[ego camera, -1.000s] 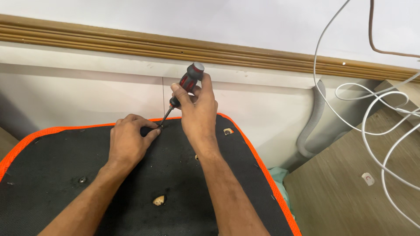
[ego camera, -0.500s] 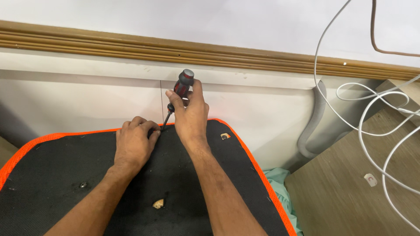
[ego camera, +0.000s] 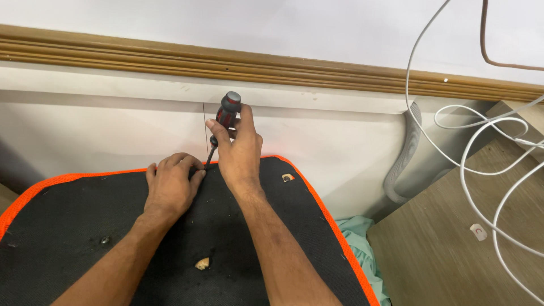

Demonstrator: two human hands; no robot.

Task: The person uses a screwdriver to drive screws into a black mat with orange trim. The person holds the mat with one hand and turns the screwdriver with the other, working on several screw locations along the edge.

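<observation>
screwdriver (ego camera: pixel 225 116) gripped by right hand (ego camera: pixel 238 153), left hand (ego camera: pixel 170 184) fingers pinched at tip, near orange edge (ego camera: pixel 79 175), wall close

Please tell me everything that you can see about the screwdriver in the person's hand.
The screwdriver has a thick handle in red and black with a grey end cap, and a thin dark metal shaft. It stands tilted, cap up and toward the wall, tip down at the far edge of the black seat panel with its orange border. The right hand is wrapped around the handle. The left hand rests on the panel with its fingertips beside the tip. The tip itself is hidden.
</observation>
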